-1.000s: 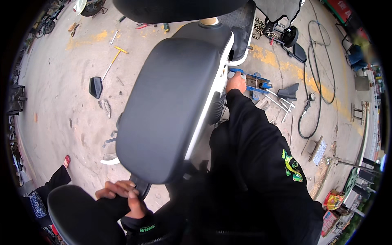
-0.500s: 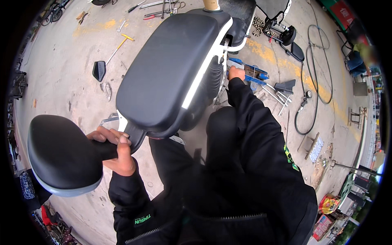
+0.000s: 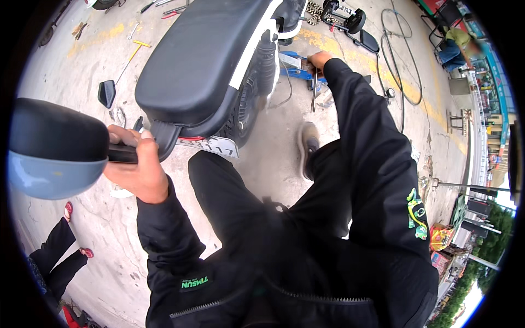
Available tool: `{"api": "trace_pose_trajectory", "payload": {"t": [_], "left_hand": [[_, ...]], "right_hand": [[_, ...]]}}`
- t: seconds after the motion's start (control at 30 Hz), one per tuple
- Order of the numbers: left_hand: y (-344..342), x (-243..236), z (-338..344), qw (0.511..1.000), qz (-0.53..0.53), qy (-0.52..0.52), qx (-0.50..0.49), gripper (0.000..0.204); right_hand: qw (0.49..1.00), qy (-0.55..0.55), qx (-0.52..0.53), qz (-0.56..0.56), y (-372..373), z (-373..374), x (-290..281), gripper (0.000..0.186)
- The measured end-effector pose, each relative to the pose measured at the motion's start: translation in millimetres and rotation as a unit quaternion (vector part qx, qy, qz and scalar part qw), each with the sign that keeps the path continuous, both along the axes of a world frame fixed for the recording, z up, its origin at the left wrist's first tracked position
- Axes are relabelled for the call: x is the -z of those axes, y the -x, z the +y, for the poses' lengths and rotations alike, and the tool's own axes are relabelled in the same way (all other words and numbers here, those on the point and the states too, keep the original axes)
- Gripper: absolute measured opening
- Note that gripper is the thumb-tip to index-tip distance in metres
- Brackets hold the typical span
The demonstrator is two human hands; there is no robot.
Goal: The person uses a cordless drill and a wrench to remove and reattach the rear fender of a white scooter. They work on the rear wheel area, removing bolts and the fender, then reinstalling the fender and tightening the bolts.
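Left hand point(image 3: 143, 170) is wrapped round the black bracket point(image 3: 123, 154) between the padded backrest point(image 3: 57, 131) and the tail of the seat point(image 3: 188, 82): fingers curled over the top, thumb closing on the near side. Right hand point(image 3: 320, 59) is down at the blue floor jack point(image 3: 294, 71), on the right side of the scooter, just beyond the rear tyre point(image 3: 246, 106). Fingertips there are out of sight, so I can't tell whether I'm gripping the jack or only pressing on it.

My read: left steadies the tail, right handles the jack. To do it well:

- Firm left grip, low on the bracket near the seat. Out by the backrest, the extra leverage would probably twist the tail.
- Steady the scooter with the left, no yanking. If weight is on the jack, a sideways tug could tip it off.
- Check the jack's contact point by eye. From here I can't see whether it bears on the frame.
- Right fingers clear of the linkage and the thin metal rod point(image 3: 314, 93) sticking out beside it; looks like an easy pinch.
- Feet wide. My boot point(image 3: 309, 145) is near the rear wheel, so I'd want it outside any drop line.
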State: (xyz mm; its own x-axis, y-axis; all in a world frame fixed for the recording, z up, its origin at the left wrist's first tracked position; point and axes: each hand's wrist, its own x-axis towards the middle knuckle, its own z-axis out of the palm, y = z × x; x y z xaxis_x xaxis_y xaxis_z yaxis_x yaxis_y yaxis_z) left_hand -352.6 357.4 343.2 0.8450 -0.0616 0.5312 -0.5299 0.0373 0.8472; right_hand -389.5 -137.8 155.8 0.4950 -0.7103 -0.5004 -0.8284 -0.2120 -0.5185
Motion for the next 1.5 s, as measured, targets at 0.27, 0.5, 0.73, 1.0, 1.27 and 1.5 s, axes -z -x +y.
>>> {"api": "trace_pose_trajectory", "payload": {"t": [0.27, 0.5, 0.73, 1.0, 1.27, 1.5], "left_hand": [[-8.2, 15.9, 8.7, 0.995, 0.037, 0.077, 0.046, 0.031], [-14.0, 14.5, 29.8, 0.995, 0.07, 0.053, -0.045, 0.032], [82.1, 34.1, -22.1, 0.896, -0.118, -0.144, -0.404, 0.036], [153.8, 151.3, -281.7, 0.751, -0.023, -0.66, -0.009, 0.05], [53.8, 233.8, -314.8, 0.776, 0.001, -0.631, 0.021, 0.057], [60.7, 275.8, -308.4, 0.817, -0.038, -0.575, -0.024, 0.039]], "right_hand": [[0.995, -0.086, 0.042, 0.017, 100.6, 23.7, 256.7, 0.062], [0.813, -0.452, 0.058, -0.362, 82.2, 63.1, 163.2, 0.034], [0.786, -0.434, -0.143, -0.415, 33.6, 40.2, 158.0, 0.028], [0.811, -0.36, -0.092, -0.452, 33.6, 58.8, 139.2, 0.029], [0.817, -0.323, 0.034, -0.477, 29.8, 69.8, 158.6, 0.067], [0.664, -0.508, 0.146, -0.528, 40.9, 90.4, 156.5, 0.066]]}}
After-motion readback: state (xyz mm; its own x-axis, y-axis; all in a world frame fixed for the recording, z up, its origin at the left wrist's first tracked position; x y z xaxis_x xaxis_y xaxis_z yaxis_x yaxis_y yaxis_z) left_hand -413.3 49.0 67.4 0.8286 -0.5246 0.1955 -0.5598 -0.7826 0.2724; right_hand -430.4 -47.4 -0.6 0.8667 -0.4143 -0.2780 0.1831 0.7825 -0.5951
